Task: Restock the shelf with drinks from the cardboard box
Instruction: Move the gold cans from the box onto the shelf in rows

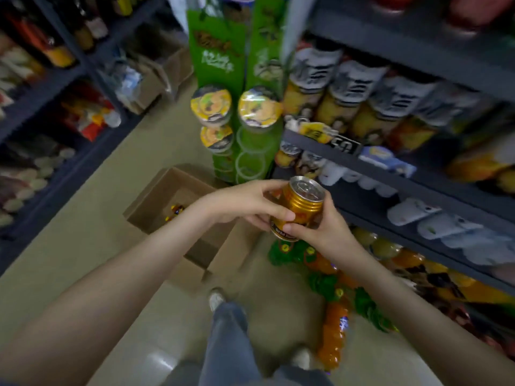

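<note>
A gold drink can (pixel 302 203) with a silver pull-tab top is held in the air between both hands, tilted slightly. My left hand (pixel 250 203) grips its left side with thumb and fingers. My right hand (pixel 323 227) clasps its lower right side. Below and left of the hands, an open cardboard box (pixel 156 201) sits on the floor with one small drink (pixel 175 211) visible inside. The dark shelf (pixel 370 174) rises on the right, its rows filled with cans and bottles.
A green cardboard display stand (pixel 245 101) with round-lidded tubs stands beyond the box. Orange and green bottles (pixel 334 324) lie on the floor by the shelf's base. My legs and shoes (pixel 217 299) are below. Another stocked shelf (pixel 55 87) lines the left side of the aisle.
</note>
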Available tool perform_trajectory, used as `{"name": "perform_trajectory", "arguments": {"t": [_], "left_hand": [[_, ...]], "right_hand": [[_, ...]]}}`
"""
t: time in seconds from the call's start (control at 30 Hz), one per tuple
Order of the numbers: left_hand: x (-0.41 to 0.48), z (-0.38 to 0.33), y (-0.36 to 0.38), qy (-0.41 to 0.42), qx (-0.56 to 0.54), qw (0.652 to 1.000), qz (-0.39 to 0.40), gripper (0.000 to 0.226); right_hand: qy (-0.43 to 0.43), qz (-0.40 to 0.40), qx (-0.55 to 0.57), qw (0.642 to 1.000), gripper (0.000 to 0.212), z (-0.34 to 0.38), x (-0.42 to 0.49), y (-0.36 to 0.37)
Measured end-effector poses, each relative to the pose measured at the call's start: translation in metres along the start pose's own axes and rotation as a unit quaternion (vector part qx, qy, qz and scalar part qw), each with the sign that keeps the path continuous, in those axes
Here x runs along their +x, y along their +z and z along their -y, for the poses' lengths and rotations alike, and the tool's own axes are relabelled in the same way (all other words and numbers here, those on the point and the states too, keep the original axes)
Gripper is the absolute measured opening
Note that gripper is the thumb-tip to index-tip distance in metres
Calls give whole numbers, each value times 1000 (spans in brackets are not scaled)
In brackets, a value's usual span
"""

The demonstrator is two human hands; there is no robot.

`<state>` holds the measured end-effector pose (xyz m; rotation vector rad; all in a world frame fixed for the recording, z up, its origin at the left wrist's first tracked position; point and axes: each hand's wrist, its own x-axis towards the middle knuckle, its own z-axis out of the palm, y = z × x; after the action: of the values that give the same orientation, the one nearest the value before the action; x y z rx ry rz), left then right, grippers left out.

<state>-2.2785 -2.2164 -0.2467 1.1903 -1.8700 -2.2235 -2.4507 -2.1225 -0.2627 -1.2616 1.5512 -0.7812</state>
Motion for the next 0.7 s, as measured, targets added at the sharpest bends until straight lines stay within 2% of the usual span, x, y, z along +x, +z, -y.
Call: {"name": "perform_trajectory", "arguments": {"t": [0.07, 0.13, 0.23, 0.37, 0.5, 0.63, 0.7], "left_hand": [[10, -35, 50, 10, 41, 999, 24, 54], [20, -75, 98, 27, 97, 993, 55, 51], [32, -142, 154, 102, 203, 972, 61, 48], [36, -235, 208, 237, 335, 911, -48, 41], [40, -312, 240, 364, 351, 857, -95, 22], [42, -376, 260, 465, 378, 791, -125, 23], [45, -401, 263, 505, 366, 769, -140, 23]], "right_hand": [[2, -51, 14, 999, 80, -7, -43, -42], [-6, -109, 34, 993, 77, -11, -87, -87], [-21, -192, 59, 979, 73, -7, -138, -156], [-74, -313, 69, 944, 72, 18, -186, -235], [-134, -399, 55, 905, 71, 54, -220, -292], [-197, -466, 35, 862, 69, 90, -238, -337], [-221, -489, 20, 844, 70, 107, -242, -357]]}}
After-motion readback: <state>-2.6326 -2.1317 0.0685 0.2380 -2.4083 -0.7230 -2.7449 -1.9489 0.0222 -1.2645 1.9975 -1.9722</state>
